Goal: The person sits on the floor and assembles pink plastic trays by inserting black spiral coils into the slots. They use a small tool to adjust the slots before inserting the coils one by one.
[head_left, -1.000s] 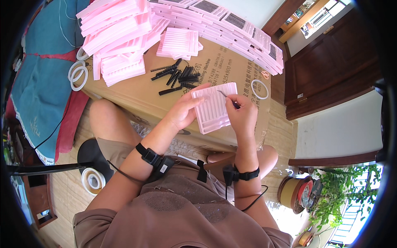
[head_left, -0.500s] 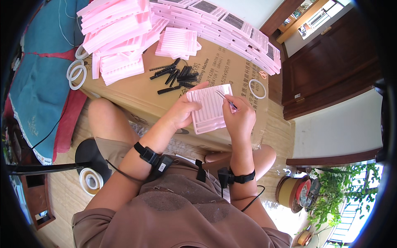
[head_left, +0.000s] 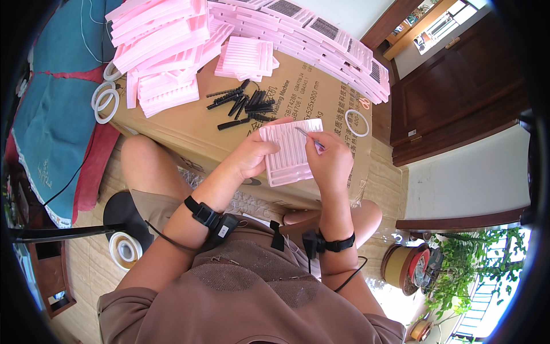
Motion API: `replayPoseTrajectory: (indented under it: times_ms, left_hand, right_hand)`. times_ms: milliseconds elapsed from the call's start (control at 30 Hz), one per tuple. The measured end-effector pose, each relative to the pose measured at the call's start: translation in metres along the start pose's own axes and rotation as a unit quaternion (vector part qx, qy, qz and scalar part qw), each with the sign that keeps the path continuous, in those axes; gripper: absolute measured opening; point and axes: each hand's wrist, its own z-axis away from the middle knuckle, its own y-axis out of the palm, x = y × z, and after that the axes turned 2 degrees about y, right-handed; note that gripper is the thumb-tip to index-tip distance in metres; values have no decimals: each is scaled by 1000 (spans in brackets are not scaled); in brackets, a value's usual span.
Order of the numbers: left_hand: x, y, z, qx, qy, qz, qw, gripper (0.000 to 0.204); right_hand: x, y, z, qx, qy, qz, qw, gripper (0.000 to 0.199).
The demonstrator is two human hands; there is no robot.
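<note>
Fingers of your right hand are clamped on tweezers, whose tips lie over the ribbed pink tray at frame centre; tip contact is unclear. Your left hand clamps the tray's left edge. Black strips lie on the cardboard box at upper centre.

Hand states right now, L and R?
Left hand: closed, gripping the pink ridged tray by its left side.
Right hand: closed, holding tweezers, tips over the tray.
</note>
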Motion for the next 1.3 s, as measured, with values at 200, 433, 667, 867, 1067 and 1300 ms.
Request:
replayPoseTrajectory:
  times_ms: [200,433,667,867,1067,1300]
  left_hand:
    - [1,1,-1,-3,-2,-3,1000,77]
    - [1,0,-1,-3,-2,4,1000,76]
    - [1,0,-2,3,-2,-7,1000,75]
    - [0,0,0,-3,-6,-12,1000,77]
    - [1,0,-1,-3,-5,-8,1000,78]
    - [0,1,-1,8,-1,-12,1000,78]
  right_hand:
    - [1,1,-4,1,-8,27,1000,14]
    - [3,-13,1,57,20,30,998,13]
    - [-2,-15,-11,4,23,3,1000,13]
    - [-8,-5,-11,21,22,10,999,13]
    - [-8,-15,-3,47,30,18,998,12]
    - [-9,-22,-10,1,52,1,999,12]
